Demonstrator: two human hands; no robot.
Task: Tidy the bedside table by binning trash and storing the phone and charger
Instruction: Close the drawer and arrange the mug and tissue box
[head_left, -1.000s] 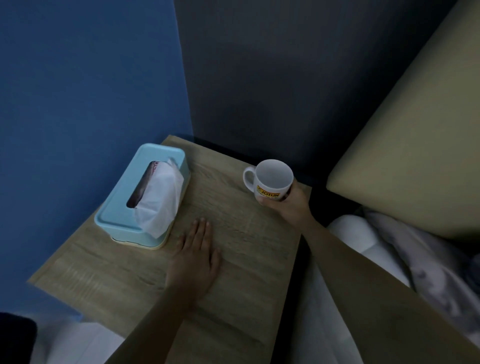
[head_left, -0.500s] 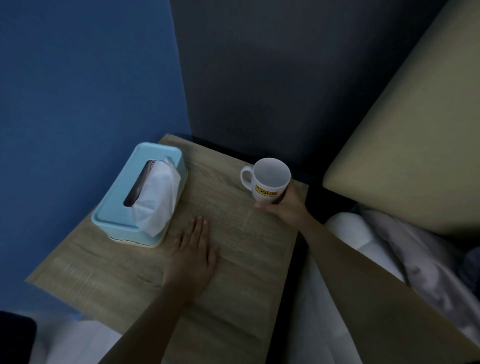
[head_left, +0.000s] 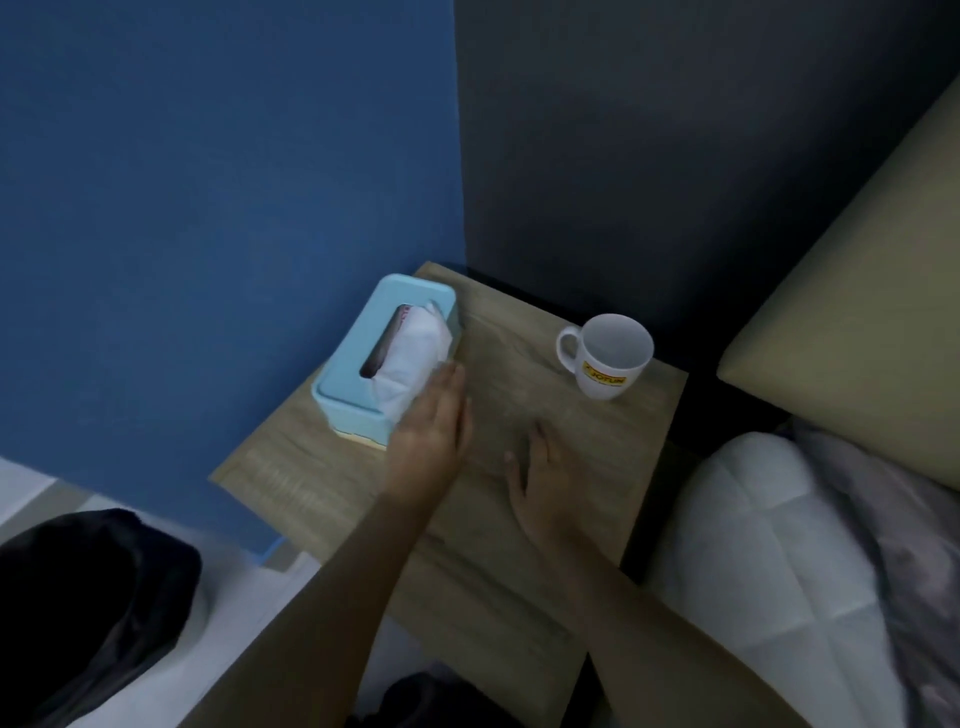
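Observation:
The wooden bedside table carries a light blue tissue box at its left and a white mug with a yellow label at its back right. My left hand reaches toward the tissue box, fingers flat and together, its fingertips at the white tissue sticking out of the slot. My right hand lies flat on the table's middle, fingers apart, holding nothing. The mug stands upright on its own. No phone, charger or trash shows on the table.
A blue wall stands left of the table and a dark wall behind it. A beige headboard and white bedding lie to the right. A dark object sits on the pale floor at lower left.
My right hand let go of the mug and drew back to the table's middle. My left hand lifted and moved up to the tissue box. The camera view pulled back and down.

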